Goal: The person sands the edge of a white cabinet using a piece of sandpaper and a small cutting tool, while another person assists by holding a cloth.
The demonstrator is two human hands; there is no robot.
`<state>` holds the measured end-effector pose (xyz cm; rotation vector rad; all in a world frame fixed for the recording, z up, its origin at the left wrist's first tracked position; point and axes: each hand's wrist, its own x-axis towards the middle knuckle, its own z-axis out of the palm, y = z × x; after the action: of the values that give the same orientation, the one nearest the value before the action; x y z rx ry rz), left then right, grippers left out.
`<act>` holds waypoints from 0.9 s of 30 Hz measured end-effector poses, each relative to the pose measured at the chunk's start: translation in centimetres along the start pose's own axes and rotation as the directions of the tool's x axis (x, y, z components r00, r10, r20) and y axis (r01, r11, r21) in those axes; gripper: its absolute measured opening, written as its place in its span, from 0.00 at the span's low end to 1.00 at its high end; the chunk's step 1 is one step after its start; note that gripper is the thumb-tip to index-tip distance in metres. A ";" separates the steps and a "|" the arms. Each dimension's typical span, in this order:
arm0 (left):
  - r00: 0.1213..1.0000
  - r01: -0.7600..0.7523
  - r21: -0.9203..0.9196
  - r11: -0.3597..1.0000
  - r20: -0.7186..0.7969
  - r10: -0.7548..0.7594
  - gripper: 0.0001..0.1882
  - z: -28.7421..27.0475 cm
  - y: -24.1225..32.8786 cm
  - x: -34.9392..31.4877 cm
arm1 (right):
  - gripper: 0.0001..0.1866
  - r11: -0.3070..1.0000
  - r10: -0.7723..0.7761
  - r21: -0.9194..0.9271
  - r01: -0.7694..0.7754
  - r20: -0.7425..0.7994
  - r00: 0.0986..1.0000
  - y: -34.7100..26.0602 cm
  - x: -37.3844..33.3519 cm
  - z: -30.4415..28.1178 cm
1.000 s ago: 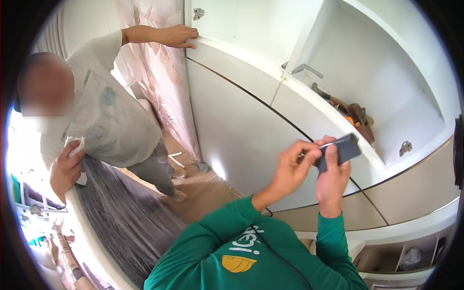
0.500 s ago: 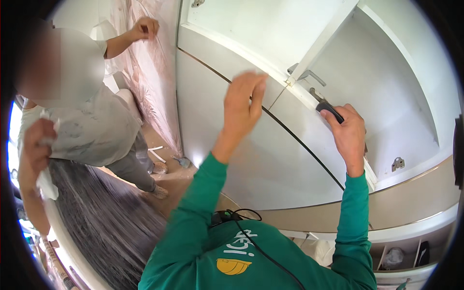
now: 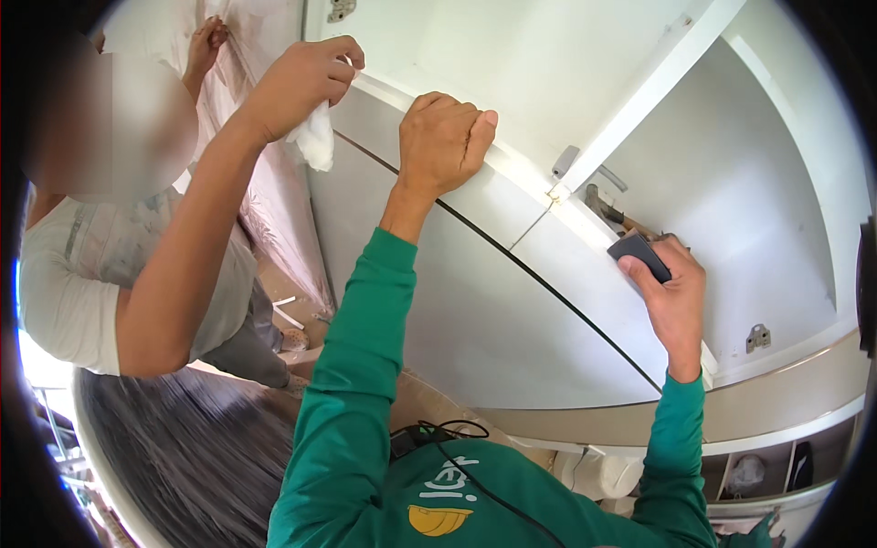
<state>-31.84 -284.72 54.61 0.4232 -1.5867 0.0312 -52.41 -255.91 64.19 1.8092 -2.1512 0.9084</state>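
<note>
My left hand (image 3: 446, 142) is closed over the upper edge of the white cabinet front (image 3: 512, 173), its fingertips hidden behind the knuckles. In my right hand (image 3: 676, 288) is a small dark rectangular block (image 3: 639, 256), pinched between thumb and fingers at the rim of the right compartment. Just beyond the block a hammer (image 3: 603, 205) lies inside that compartment, its handle partly covered by the block and my hand. A metal lever handle (image 3: 614, 177) pokes out beside the white divider (image 3: 630, 100).
At the left a co-worker reaches over, one hand (image 3: 306, 87) holding a white cloth (image 3: 315, 137). Pinkish plastic sheeting (image 3: 274, 201) hangs behind them. A dark streaked surface (image 3: 183, 447) lies lower left. Metal hinge plates (image 3: 758, 338) sit inside the cabinet. A black cable (image 3: 493, 502) crosses my shirt.
My left hand has come down onto the cabinet edge, slightly leftward. My right hand has shifted a little toward me with the block. The co-worker's cloth-holding hand has swung up toward the cabinet.
</note>
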 end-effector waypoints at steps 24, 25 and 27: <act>0.947 0.003 0.000 1.000 0.321 -0.003 0.51 -1.7 9.0 -2.1 | 0.18 0.988 0.105 0.095 -0.122 0.168 0.980 -3.2 3.4 1.9; 0.950 0.009 -0.040 0.999 0.313 0.004 0.51 -1.2 9.5 -2.0 | 0.18 0.984 0.129 0.100 -0.146 0.157 0.979 -1.5 2.5 0.1; 0.949 0.031 -0.066 0.997 0.314 -0.008 0.54 -0.9 10.1 -2.7 | 0.18 0.973 0.152 0.148 -0.178 0.172 0.973 1.4 1.2 -1.0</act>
<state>-33.86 -274.47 54.45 0.4026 -1.8912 -0.1128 -54.29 -256.27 65.14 1.8558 -2.4228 1.0349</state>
